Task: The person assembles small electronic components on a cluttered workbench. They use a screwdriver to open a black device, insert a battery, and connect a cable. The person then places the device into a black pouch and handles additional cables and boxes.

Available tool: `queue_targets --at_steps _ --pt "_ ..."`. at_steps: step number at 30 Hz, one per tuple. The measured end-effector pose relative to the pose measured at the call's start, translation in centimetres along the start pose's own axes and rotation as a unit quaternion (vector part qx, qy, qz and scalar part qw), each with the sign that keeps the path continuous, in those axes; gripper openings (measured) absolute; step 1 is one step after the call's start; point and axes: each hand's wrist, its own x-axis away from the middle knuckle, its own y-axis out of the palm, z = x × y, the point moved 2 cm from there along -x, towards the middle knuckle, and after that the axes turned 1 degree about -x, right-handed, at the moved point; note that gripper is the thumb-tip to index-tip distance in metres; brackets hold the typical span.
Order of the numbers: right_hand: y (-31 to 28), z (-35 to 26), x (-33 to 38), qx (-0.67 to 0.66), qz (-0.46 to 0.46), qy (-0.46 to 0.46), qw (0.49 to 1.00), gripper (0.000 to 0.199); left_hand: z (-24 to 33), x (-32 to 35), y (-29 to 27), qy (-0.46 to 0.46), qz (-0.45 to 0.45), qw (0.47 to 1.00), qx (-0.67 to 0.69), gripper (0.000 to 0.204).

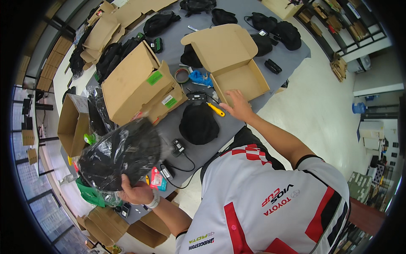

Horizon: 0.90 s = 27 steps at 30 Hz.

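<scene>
My left hand (136, 193) is closed on a clear plastic bag (120, 156) with a black, soft-looking item inside. The bag's far end is smeared by motion. At the near left corner of an open cardboard box (244, 82), my right hand (240, 106) grips the wall, thumb outside and fingers over the edge. That box has its lid folded back, and its visible floor is bare. Between my hands a black cap (198, 123) lies on the grey table (230, 129). Just beyond the cap are a yellow-handled screwdriver (216, 110) and a small black device (196, 96).
A large cardboard box (131, 82) stands left of centre, with another open carton (72, 122) farther left. Tape (182, 75) and blue material (200, 78) lie between the boxes. Several black caps line the far side. Black adapters with cables (177, 147) lie near the front edge.
</scene>
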Motion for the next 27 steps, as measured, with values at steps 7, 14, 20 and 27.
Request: queue_targets --at_steps 7,14,20,27 --pt "-5.3 1.9 -2.7 -0.794 -0.128 0.292 0.518 0.044 -8.6 20.0 12.7 0.02 -0.309 0.927 -0.212 0.023" --pt "-10.2 21.2 -3.8 -0.564 -0.187 0.344 0.727 0.043 -17.3 25.5 21.9 -0.464 -0.295 0.831 0.086 0.058" --pt "-9.3 25.0 -7.5 -0.223 -0.161 0.237 0.932 0.056 -24.3 27.6 27.3 -0.12 -0.383 0.838 -0.37 0.038" --pt "-4.8 24.3 -7.9 -0.116 -0.126 0.174 0.97 0.054 -29.9 30.3 31.2 -0.069 -0.373 0.696 -0.61 0.035"
